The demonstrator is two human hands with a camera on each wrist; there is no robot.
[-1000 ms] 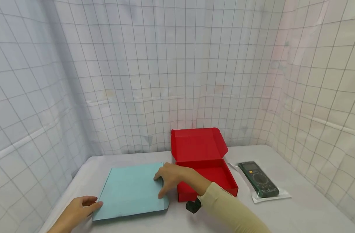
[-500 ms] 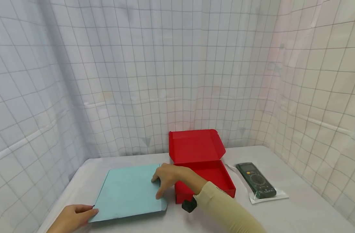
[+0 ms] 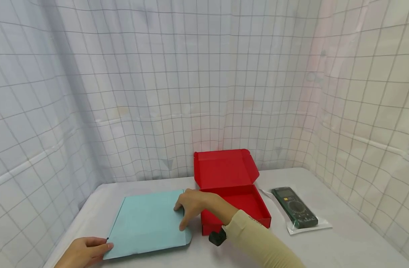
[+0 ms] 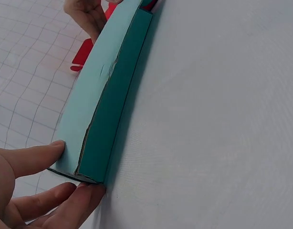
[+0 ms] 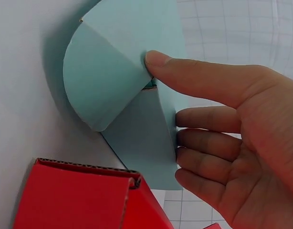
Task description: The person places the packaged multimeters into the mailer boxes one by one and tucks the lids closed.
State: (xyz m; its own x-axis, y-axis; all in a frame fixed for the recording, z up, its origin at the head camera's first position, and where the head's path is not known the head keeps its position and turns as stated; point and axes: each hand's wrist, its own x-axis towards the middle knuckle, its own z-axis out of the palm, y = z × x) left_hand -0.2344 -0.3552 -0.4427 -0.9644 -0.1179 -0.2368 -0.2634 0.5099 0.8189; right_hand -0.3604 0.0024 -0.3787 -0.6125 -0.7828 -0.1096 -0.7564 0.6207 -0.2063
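A light blue flat box (image 3: 144,223) lies on the left part of the white worktop (image 3: 342,245), and two bare hands are at it. The left hand (image 3: 85,251) holds the near left corner of this box: the thumb presses on the top face, and the other fingers are bent against the lower edge. The right hand (image 3: 191,203) is at the right edge of the same box, half open. Its thumb touches a rounded flap (image 5: 101,76), which sticks out at the near right corner, while its bent fingertips rest on the box farther along; this hand is not closed around anything.

Just to the right of the blue box stands a red box (image 3: 208,229), with its lid raised at the far side. The right forearm, in a pale sleeve (image 3: 258,238), passes in front of it. More to the right, well apart from the hands, a dark green multimeter (image 3: 295,208) lies in a clear plastic bag (image 3: 320,225). Behind the worktop hangs a white curtain (image 3: 177,74) with a grid of thin lines.
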